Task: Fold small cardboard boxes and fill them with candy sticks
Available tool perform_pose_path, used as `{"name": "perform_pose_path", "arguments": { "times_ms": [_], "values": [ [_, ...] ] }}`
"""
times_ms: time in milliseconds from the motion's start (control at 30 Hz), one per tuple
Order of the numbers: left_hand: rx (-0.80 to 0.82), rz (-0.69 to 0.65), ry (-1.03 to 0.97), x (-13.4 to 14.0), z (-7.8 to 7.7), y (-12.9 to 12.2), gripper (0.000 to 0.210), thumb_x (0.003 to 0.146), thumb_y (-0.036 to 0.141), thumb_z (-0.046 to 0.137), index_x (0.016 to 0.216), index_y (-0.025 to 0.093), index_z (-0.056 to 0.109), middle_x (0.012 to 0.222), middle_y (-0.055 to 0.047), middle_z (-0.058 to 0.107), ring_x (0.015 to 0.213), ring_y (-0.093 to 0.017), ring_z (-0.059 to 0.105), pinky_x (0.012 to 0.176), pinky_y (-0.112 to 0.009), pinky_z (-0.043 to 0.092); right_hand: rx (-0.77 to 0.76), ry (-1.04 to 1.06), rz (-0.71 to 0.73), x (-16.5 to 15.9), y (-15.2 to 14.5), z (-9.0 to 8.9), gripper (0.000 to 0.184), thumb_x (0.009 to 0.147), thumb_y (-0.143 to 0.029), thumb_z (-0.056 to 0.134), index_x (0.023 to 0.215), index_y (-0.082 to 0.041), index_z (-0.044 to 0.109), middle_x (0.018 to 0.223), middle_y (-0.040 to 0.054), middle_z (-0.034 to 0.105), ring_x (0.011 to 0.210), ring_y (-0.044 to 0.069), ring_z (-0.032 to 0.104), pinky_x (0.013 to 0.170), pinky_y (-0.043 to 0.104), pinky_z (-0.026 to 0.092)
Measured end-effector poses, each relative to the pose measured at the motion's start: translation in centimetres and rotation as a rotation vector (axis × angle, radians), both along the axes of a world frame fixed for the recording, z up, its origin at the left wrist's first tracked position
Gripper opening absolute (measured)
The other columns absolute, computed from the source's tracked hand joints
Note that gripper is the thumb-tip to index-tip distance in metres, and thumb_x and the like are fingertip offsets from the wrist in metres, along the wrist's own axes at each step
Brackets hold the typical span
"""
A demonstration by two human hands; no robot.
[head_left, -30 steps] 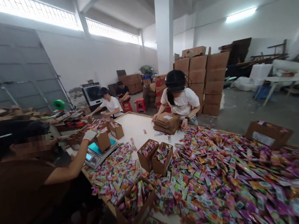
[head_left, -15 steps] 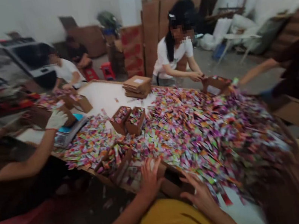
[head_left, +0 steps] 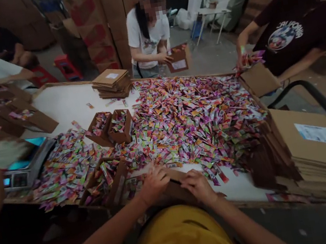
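Note:
A small brown cardboard box (head_left: 175,193) is at the table's near edge, just in front of my yellow shirt, with a dark narrow gap along its top. My left hand (head_left: 155,183) grips its left end, fingers bent over the upper edge. At the right end, the fingers of my right hand (head_left: 197,185) pinch the rim beside the gap. Whatever lies inside the box is hidden. Just beyond my hands spreads a heap of small colourful sachets (head_left: 188,122). Left of my left hand stands an open carton (head_left: 119,179) filled with sachets.
Two filled cartons (head_left: 122,131) stand mid-table. Flattened cartons are stacked at the back (head_left: 111,82) and right (head_left: 325,140). A scale (head_left: 22,176) sits left, near a co-worker's gloved hand (head_left: 2,155). Other people hold boxes across and right of the table.
The view has turned right. My fingers, spread over the box before, have now closed on its edges. The person across has lifted a box off the heap.

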State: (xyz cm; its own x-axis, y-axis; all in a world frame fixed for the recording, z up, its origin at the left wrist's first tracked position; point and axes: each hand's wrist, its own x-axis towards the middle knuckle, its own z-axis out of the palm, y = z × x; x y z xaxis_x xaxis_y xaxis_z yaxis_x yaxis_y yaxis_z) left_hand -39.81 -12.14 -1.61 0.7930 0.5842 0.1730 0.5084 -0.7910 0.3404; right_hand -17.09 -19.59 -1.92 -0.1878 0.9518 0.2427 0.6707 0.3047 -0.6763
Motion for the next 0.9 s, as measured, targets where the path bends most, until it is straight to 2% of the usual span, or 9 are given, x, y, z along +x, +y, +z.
{"name": "perform_pose_path", "arguments": {
  "times_ms": [133,300,433,500,600,667,733,800,900],
  "values": [
    [-0.109,-0.15,0.078,1.1,-0.7,0.6,0.014,0.09,0.016,0.051,0.086,0.018,0.064,0.088,-0.006,0.062,0.095,-0.021,0.053,0.097,-0.038,0.042,-0.009,-0.103,-0.012,-1.2,-0.8,-1.7,0.021,0.091,-0.016,0.055,0.082,-0.021,0.072,0.086,0.0051,0.065,0.087,0.021,0.054,0.078,0.035,0.042],
    [-0.084,-0.12,0.183,3.2,-0.8,0.9,0.008,0.089,0.017,0.053,0.09,0.017,0.061,0.092,-0.007,0.064,0.098,-0.024,0.052,0.097,-0.046,0.034,-0.043,-0.198,-0.073,-1.8,-0.7,-3.7,0.019,0.083,-0.007,0.058,0.068,-0.017,0.064,0.078,0.0045,0.06,0.084,0.02,0.049,0.077,0.034,0.037],
    [-0.086,-0.149,0.209,3.6,-1.2,1.6,0.016,0.094,0.018,0.047,0.092,0.018,0.062,0.091,-0.006,0.066,0.098,-0.023,0.054,0.102,-0.05,0.027,-0.067,-0.307,-0.112,-2.2,-0.8,-4.4,0.014,0.087,-0.011,0.056,0.077,-0.017,0.065,0.088,0.0063,0.061,0.089,0.021,0.047,0.082,0.035,0.035],
    [-0.116,-0.171,0.189,3.3,-1.3,2.0,0.021,0.094,0.03,0.05,0.106,0.019,0.064,0.105,-0.008,0.066,0.107,-0.024,0.053,0.106,-0.05,0.024,-0.085,-0.279,-0.12,-2.3,-0.7,-4.2,0.015,0.089,-0.013,0.055,0.081,-0.017,0.067,0.091,0.007,0.062,0.092,0.021,0.048,0.083,0.036,0.035],
    [-0.128,-0.246,0.206,2.7,-1.3,2.1,0.087,0.073,0.065,0.067,0.145,0.022,0.041,0.147,-0.019,0.042,0.136,-0.038,0.032,0.11,-0.057,0.019,-0.143,-0.056,-0.091,-1.7,0.4,-3.7,0.016,0.088,-0.017,0.058,0.078,-0.019,0.07,0.085,0.0063,0.065,0.09,0.02,0.052,0.084,0.036,0.038],
    [-0.099,-0.273,0.269,2.7,-1.2,1.9,0.113,0.064,0.066,0.073,0.156,0.026,0.019,0.157,-0.021,0.026,0.142,-0.045,0.019,0.109,-0.065,0.013,-0.248,0.235,-0.113,-0.2,1.4,-3.5,0.015,0.085,-0.027,0.062,0.075,-0.02,0.072,0.079,0.005,0.067,0.084,0.02,0.056,0.082,0.035,0.043],
    [-0.104,-0.249,0.32,2.7,-1.0,2.0,0.108,0.066,0.056,0.075,0.155,0.034,0.018,0.157,-0.019,0.027,0.141,-0.045,0.023,0.109,-0.067,0.013,-0.333,0.564,-0.311,2.6,1.9,-3.7,0.02,0.078,-0.04,0.068,0.08,-0.02,0.073,0.08,0.0047,0.069,0.081,0.02,0.06,0.079,0.035,0.048],
    [-0.171,-0.085,0.316,2.1,-0.9,2.4,0.099,0.065,0.052,0.078,0.151,0.039,0.03,0.156,-0.017,0.03,0.139,-0.044,0.03,0.108,-0.066,0.019,-0.336,0.851,-0.67,6.5,1.2,-4.6,0.04,0.065,-0.048,0.076,0.093,-0.019,0.071,0.089,0.0049,0.07,0.084,0.02,0.063,0.078,0.033,0.05],
    [-0.383,0.542,0.134,-0.1,-1.6,3.1,0.098,0.063,0.054,0.078,0.15,0.033,0.036,0.151,-0.017,0.037,0.136,-0.044,0.037,0.107,-0.061,0.031,-0.38,1.14,-1.222,13.0,-1.6,-7.3,0.071,0.045,-0.047,0.086,0.106,-0.022,0.061,0.087,0.0,0.067,0.075,0.017,0.063,0.069,0.03,0.052]
  ]
}}
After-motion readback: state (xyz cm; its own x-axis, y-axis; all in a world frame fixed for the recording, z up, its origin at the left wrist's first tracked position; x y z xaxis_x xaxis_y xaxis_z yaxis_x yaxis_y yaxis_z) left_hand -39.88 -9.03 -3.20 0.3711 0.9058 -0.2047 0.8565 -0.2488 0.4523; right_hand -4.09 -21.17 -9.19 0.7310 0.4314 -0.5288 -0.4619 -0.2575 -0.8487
